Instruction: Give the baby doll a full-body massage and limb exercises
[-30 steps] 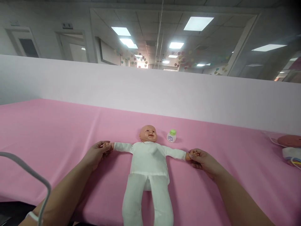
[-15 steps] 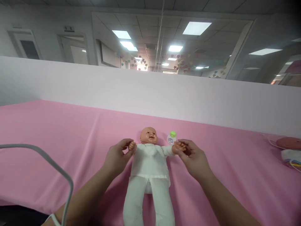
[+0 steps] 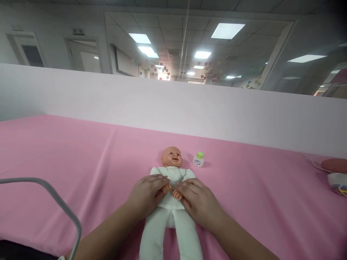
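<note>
Doll [image 3: 170,203] face-up on pink sheet [image 3: 249,187], long axis near-to-far, head toward white partition [image 3: 162,103].
The left hand [image 3: 148,193] and right hand [image 3: 200,201] each clasp 1 doll arm over the torso; a green-capped bottle [image 3: 198,160] sits beside the head.

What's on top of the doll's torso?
The doll's two small hands lie over the white shirt. The person's left hand and right hand cover its forearms, so those, and the shirt directly beneath, can't be seen.

Bare hands [image 3: 145,196], bare forearms [image 3: 238,236], grey cable [image 3: 55,195]
</note>
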The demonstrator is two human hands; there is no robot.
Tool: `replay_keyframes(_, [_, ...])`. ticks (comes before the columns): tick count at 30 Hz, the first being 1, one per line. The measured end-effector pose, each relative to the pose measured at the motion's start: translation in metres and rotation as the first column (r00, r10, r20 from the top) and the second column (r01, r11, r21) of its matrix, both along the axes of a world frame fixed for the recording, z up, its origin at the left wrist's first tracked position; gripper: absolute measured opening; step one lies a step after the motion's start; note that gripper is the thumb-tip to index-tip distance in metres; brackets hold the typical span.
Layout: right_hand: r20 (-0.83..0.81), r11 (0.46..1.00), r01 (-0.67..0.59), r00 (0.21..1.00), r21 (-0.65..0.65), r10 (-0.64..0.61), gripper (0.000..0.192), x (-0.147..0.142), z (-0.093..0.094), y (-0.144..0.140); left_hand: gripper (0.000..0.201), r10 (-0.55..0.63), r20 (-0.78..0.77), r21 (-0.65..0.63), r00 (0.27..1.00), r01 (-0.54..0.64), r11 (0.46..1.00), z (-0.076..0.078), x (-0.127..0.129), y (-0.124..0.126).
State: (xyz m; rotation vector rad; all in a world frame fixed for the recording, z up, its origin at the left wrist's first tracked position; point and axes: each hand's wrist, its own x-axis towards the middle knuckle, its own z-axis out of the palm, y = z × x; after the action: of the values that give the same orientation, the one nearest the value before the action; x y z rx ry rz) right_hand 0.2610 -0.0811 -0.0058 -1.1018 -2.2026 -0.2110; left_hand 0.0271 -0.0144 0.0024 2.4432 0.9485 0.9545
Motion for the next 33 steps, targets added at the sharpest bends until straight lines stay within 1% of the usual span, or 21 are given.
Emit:
replay_keyframes(3, [-0.093,0.998,-0.008,0.996,-0.058,0.002,0.033,0.005,0.001,0.000,0.027,0.076,0.105,-0.056,0.992,-0.070,0.996,0.001,-0.003,0.000])
replay_keyframes(5, [-0.260,0.989,0.052,0.962,-0.137,-0.087,0.029,0.015,0.001,0.003,0.026,0.183,0.221,-0.175,0.958,-0.146,0.974,0.000,-0.009,0.005])
replay_keyframes(6, [-0.376,0.977,0.099,0.912,-0.191,-0.166,0.028,0.023,0.001,0.005,0.027,0.250,0.294,-0.252,0.923,-0.178,0.951,0.000,-0.012,0.009])
replay_keyframes(7, [-0.496,0.957,0.146,0.829,-0.252,-0.257,0.029,0.032,0.001,0.008,0.029,0.321,0.368,-0.330,0.873,-0.200,0.923,0.000,-0.017,0.015])
replay_keyframes(9, [-0.694,0.908,0.194,0.591,-0.372,-0.410,0.038,0.054,0.000,0.017,0.033,0.447,0.503,-0.468,0.740,-0.202,0.860,-0.002,-0.027,0.030])
replay_keyframes(10, [-0.757,0.890,0.191,0.471,-0.415,-0.454,0.042,0.067,-0.001,0.022,0.035,0.498,0.551,-0.529,0.670,-0.182,0.829,-0.004,-0.032,0.039])
replay_keyframes(12, [-0.825,0.868,0.127,0.270,-0.481,-0.496,0.046,0.091,-0.006,0.032,0.031,0.598,0.594,-0.649,0.538,-0.118,0.751,-0.009,-0.043,0.054])
replay_keyframes(13, [-0.843,0.863,0.081,0.187,-0.498,-0.504,0.047,0.102,-0.010,0.037,0.028,0.656,0.582,-0.710,0.480,-0.092,0.698,-0.011,-0.047,0.061])
replay_keyframes(15, [-0.828,0.830,-0.012,0.081,-0.557,-0.555,0.043,0.119,-0.018,0.044,0.021,0.762,0.518,-0.816,0.390,-0.044,0.577,-0.016,-0.054,0.072])
replay_keyframes(17, [-0.773,0.767,-0.098,0.050,-0.634,-0.632,0.035,0.127,-0.026,0.047,0.013,0.829,0.455,-0.875,0.326,-0.011,0.485,-0.020,-0.058,0.078])
replay_keyframes(18, [-0.738,0.728,-0.133,0.055,-0.673,-0.672,0.032,0.129,-0.028,0.046,0.009,0.848,0.438,-0.889,0.298,0.001,0.458,-0.021,-0.059,0.080])
replay_keyframes(20, [-0.677,0.656,-0.188,0.082,-0.731,-0.731,0.027,0.129,-0.030,0.044,0.006,0.872,0.421,-0.902,0.251,0.011,0.432,-0.021,-0.060,0.082])
replay_keyframes(21, [-0.657,0.633,-0.201,0.089,-0.748,-0.748,0.026,0.128,-0.030,0.043,0.006,0.877,0.418,-0.904,0.238,0.012,0.427,-0.021,-0.059,0.083])
replay_keyframes(23, [-0.642,0.615,-0.215,0.093,-0.759,-0.761,0.027,0.126,-0.029,0.042,0.005,0.872,0.424,-0.901,0.245,0.014,0.434,-0.020,-0.059,0.082])
replay_keyframes(24, [-0.648,0.621,-0.214,0.091,-0.754,-0.756,0.027,0.126,-0.029,0.043,0.005,0.862,0.437,-0.893,0.257,0.005,0.451,-0.019,-0.058,0.082])
replay_keyframes(25, [-0.667,0.642,-0.206,0.084,-0.738,-0.740,0.028,0.125,-0.028,0.044,0.006,0.844,0.459,-0.877,0.278,-0.010,0.480,-0.019,-0.057,0.080])
replay_keyframes(27, [-0.730,0.717,-0.150,0.063,-0.681,-0.680,0.035,0.123,-0.025,0.046,0.012,0.785,0.524,-0.818,0.332,-0.060,0.572,-0.017,-0.054,0.075])
replay_keyframes(29, [-0.795,0.795,-0.034,0.067,-0.606,-0.603,0.050,0.116,-0.020,0.046,0.023,0.689,0.591,-0.715,0.419,-0.123,0.688,-0.014,-0.048,0.067])
replay_keyframes(30, [-0.813,0.819,0.038,0.096,-0.573,-0.574,0.058,0.111,-0.016,0.045,0.028,0.634,0.612,-0.652,0.472,-0.154,0.743,-0.013,-0.044,0.061])
replay_keyframes(31, [-0.818,0.831,0.104,0.146,-0.547,-0.557,0.064,0.105,-0.012,0.042,0.033,0.583,0.617,-0.588,0.529,-0.182,0.788,-0.011,-0.039,0.054])
replay_keyframes(33, [-0.795,0.844,0.210,0.285,-0.494,-0.536,0.069,0.088,-0.004,0.033,0.037,0.498,0.573,-0.474,0.651,-0.232,0.850,-0.008,-0.028,0.039])
